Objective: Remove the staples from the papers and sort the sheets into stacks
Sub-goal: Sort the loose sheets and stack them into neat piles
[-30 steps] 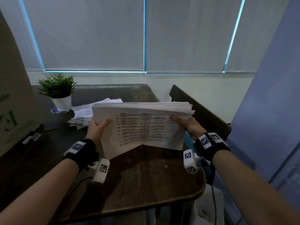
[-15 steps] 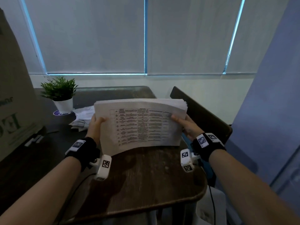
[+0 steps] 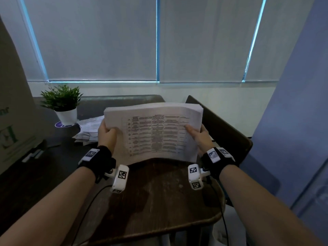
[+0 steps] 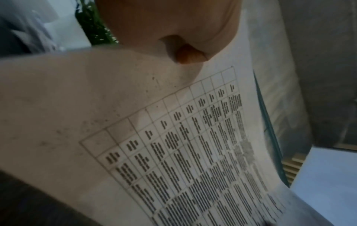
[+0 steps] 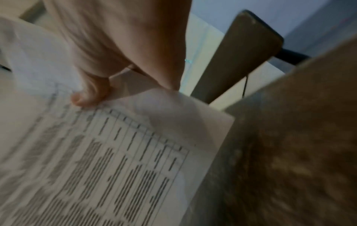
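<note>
A thick stack of white papers, its top sheet printed with a table, stands tilted on its lower edge on the dark wooden desk. My left hand grips its left side with the thumb on the front. On the right side my right hand holds it, thumb laid across the print. In the left wrist view the thumb presses the top sheet. The right wrist view shows the thumb on the sheet near its corner. No staple can be made out.
A loose pile of papers lies behind my left hand. A potted plant stands at the back left, and a large cardboard box at the far left. A dark chair back rises to the right.
The stack has swung up from lying nearly flat to standing more upright on the desk, its top edge lifted. Both hands kept their hold at the sides.
</note>
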